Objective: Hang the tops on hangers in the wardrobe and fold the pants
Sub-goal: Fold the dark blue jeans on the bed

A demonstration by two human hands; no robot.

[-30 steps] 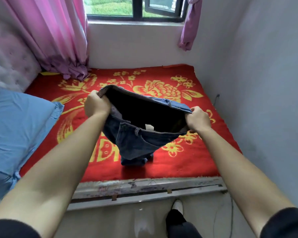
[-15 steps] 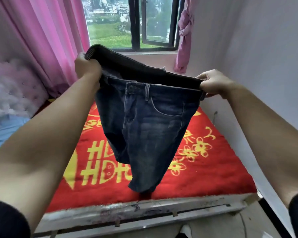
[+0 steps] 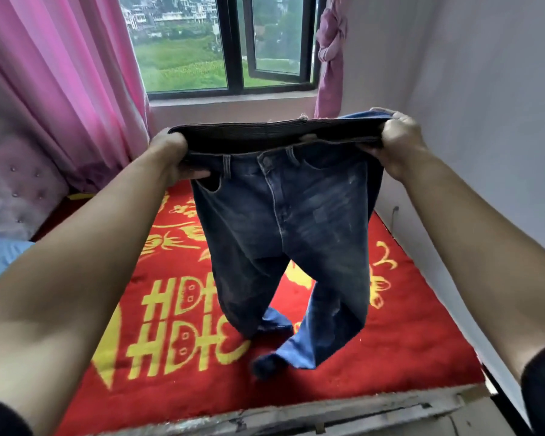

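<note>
- left hand [image 3: 170,155] grip is clamped on the jeans [image 3: 290,221] at one end of the waistband
- right hand [image 3: 397,140] grip is clamped on the other end
- jeans hang front-facing over the red blanket [image 3: 406,341], leg ends bunched on it

Faded matt denim jeans [image 3: 283,221], fuzzy red pile blanket [image 3: 390,357], sheer pink curtain [image 3: 60,89], tufted velvety headboard [image 3: 16,184]

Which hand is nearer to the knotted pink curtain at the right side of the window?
Right. The right hand grips the jeans waistband below the knotted curtain; the left hand holds the opposite end, farther left.
</note>
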